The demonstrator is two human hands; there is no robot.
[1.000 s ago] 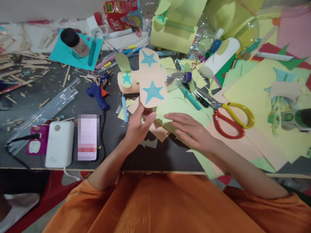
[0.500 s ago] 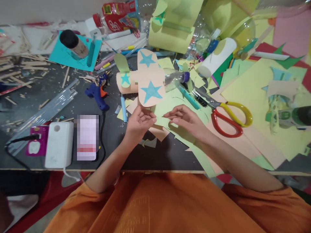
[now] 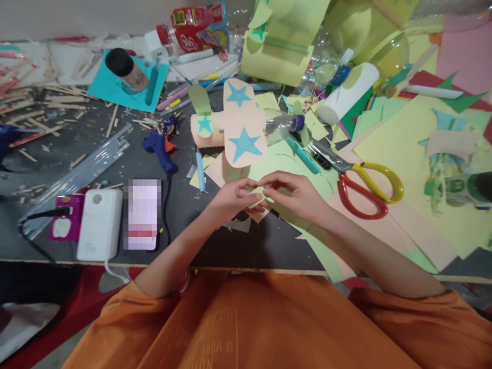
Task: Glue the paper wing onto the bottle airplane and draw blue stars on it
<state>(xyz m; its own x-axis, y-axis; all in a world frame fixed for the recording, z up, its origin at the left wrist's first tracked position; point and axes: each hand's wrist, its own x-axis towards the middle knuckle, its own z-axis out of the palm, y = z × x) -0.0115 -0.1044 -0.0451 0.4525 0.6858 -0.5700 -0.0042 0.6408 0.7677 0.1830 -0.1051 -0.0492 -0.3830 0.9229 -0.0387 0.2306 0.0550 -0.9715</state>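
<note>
A small pale green piece of paper is pinched between my two hands, partly covered by the fingers. My left hand grips its left side with the thumb on top. From the right, my right hand closes thumb and fingers on the same piece, and the fingertips of both hands meet. Just beyond them lies a toy plane made of a plastic bottle and peach paper, with blue stars on its wings. Scissors with one red and one yellow handle rest to the right of my right hand.
A blue glue gun, a phone and a white power bank lie on the left. Sheets of coloured paper cover the right side. Wooden sticks, a red-labelled bottle and a white roll lie farther back.
My hands have come together, fingertips now touching around the small green paper. The paper has tilted between them. The whole view has shifted slightly.
</note>
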